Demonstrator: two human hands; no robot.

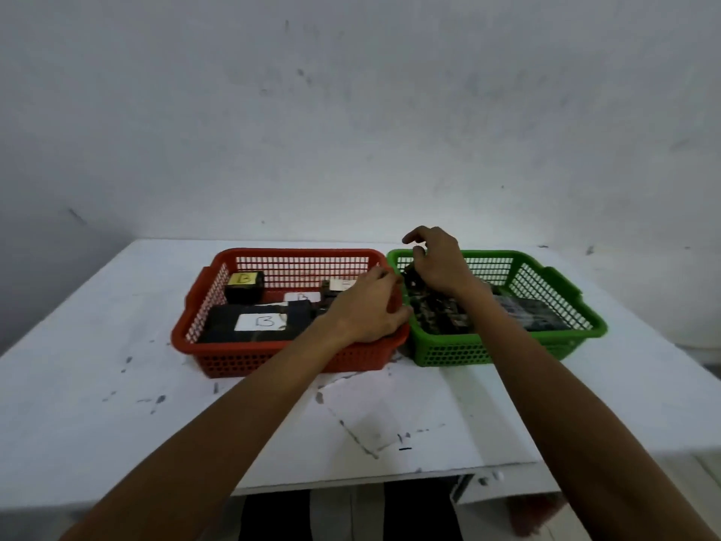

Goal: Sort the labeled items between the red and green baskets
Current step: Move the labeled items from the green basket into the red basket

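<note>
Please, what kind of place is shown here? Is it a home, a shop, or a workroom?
Probably a plain workroom or a staged sorting station, not a shop. A scuffed white table stands against a bare white wall, holding only a red basket and a green basket of labeled items.

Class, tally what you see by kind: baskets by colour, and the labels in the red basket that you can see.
Red basket: 1
Green basket: 1
White labels in the red basket: 3
Yellow label in the red basket: 1
Total: 6
</note>
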